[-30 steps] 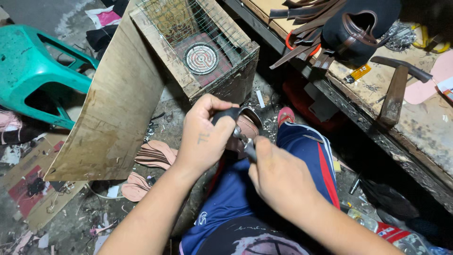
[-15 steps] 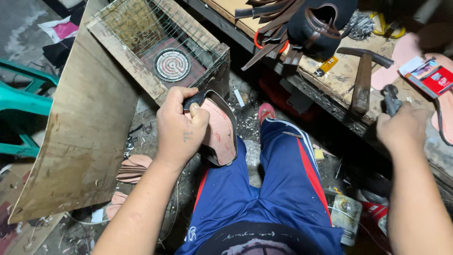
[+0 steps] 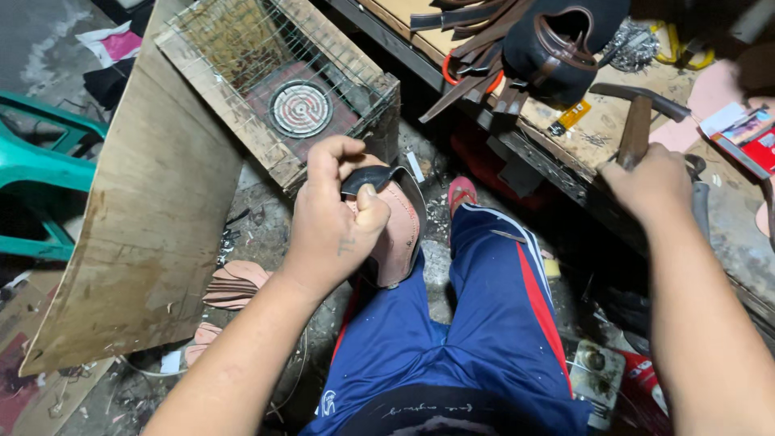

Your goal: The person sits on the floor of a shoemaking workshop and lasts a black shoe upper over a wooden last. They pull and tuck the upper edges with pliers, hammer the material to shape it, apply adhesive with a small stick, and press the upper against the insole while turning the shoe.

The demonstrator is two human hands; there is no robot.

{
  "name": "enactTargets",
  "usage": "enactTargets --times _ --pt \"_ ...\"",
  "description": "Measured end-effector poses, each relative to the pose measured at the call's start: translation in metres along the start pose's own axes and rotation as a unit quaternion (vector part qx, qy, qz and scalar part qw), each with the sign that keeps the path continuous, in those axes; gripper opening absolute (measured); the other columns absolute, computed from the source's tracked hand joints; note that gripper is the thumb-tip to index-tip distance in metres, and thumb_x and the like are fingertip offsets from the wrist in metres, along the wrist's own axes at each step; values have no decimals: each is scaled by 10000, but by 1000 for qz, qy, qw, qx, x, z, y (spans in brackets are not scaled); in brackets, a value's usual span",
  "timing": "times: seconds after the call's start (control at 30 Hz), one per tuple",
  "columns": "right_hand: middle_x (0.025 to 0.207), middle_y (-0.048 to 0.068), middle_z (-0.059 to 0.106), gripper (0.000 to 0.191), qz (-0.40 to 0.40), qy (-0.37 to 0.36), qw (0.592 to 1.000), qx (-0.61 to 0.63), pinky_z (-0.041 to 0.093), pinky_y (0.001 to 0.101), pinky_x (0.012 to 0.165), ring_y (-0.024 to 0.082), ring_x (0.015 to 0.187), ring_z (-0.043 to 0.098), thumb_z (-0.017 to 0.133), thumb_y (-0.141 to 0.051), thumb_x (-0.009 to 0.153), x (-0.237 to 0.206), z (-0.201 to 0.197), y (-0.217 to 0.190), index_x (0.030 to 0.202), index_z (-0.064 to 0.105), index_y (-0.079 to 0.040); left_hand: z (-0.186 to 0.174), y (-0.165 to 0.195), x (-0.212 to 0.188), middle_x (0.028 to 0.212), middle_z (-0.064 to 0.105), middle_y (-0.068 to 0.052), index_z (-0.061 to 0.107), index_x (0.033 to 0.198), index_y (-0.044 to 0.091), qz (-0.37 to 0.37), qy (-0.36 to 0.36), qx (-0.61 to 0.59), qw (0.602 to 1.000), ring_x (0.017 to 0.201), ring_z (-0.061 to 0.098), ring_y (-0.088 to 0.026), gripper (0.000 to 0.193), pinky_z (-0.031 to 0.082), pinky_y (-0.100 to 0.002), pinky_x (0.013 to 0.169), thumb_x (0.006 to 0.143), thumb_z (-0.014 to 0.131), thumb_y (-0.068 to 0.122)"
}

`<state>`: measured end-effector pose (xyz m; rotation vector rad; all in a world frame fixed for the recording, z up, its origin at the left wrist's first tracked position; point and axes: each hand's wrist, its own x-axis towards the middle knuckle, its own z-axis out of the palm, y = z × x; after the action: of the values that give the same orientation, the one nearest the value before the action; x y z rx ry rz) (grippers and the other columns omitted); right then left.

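Note:
My left hand point(image 3: 335, 218) grips an upturned shoe point(image 3: 397, 234), pink sole side up, with a dark strap pinched under the thumb, held over my left knee. My right hand point(image 3: 652, 187) has reached to the workbench point(image 3: 581, 133) on the right and closes around the wooden handle of a hammer point(image 3: 638, 121) lying there. The two hands are far apart.
A wire-mesh wooden box with a round coil heater point(image 3: 300, 108) stands ahead on the left, behind a leaning plywood board point(image 3: 153, 218). A teal plastic chair point(image 3: 40, 173) is at the far left. Dark leather straps and a shoe upper point(image 3: 549, 44) lie on the bench. Pink soles point(image 3: 234, 282) litter the floor.
My right hand left the shoe, swung right to the bench, dropped a small tool and took the hammer handle. My left hand kept the shoe and turned its sole up.

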<state>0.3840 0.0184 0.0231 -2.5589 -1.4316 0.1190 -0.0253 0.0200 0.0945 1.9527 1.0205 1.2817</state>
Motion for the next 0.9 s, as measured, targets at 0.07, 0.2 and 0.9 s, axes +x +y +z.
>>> enactTargets --times 0.07,0.2,0.9 --pt "1198 350 685 581 69 -23 994 79 506 491 970 457 1103 659 703 -435 893 9 -1 5 1212 697 50 2 3 4 1093 707 -145 348 1389 16 -25 -43 -35 998 949 729 -260 521 594 -329 846 909 549 28" --pt "1051 309 720 436 44 28 983 176 531 483 892 386 951 707 700 -348 1004 -4 2 30 1159 713 60 19 -5 10 1056 731 -112 309 1392 16 -36 -161 -66 984 908 730 -208 597 584 -314 845 859 577 13" --pt "754 64 621 329 99 -236 887 385 482 354 586 169 646 578 704 -259 890 -201 43 72 1120 632 -35 213 -98 -49 786 581 -6 510 1184 1 -280 -437 -282 807 670 519 -61 371 441 -243 572 863 670 96"
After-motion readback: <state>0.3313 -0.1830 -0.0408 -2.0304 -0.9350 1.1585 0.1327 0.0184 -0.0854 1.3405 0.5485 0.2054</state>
